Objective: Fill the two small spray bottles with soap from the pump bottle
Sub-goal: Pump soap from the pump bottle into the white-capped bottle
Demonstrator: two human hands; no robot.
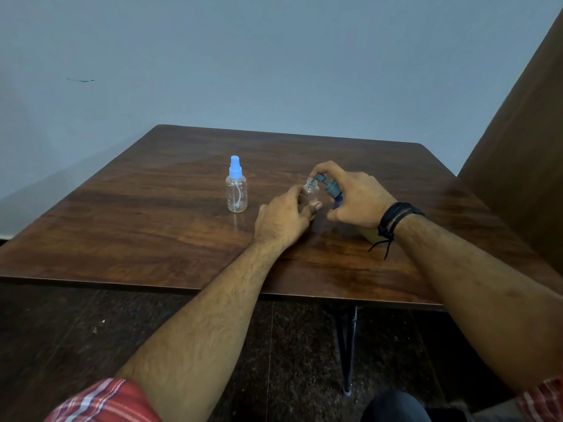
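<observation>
From the head camera we are looking down at a dark wooden table (152, 208) set against a pale blue wall (274, 56). Our left hand (283, 217) is curling its fingers around an open small spray bottle (311, 193), clear and without its cap, standing near the middle of the table. Our right hand (353, 196) is wrapping around the pump bottle (330, 185), just right of the open bottle, with its fingers lying over the grey pump head. The pump's spout is pointing left and sitting right at the open bottle's mouth. Most of the pump bottle's body is hiding behind the right hand, so we are seeing only the grey top and a bit of blue below it.

The second small spray bottle (236, 190) is standing upright to the left of the hands, apart from them, clear and wearing its blue spray cap.

A black cord bracelet (396, 217) is circling our right wrist, its loose ends hanging onto the table. Red plaid sleeves (103, 403) are showing at the near edge, and a brown panel (524, 147) is rising at the right.
</observation>
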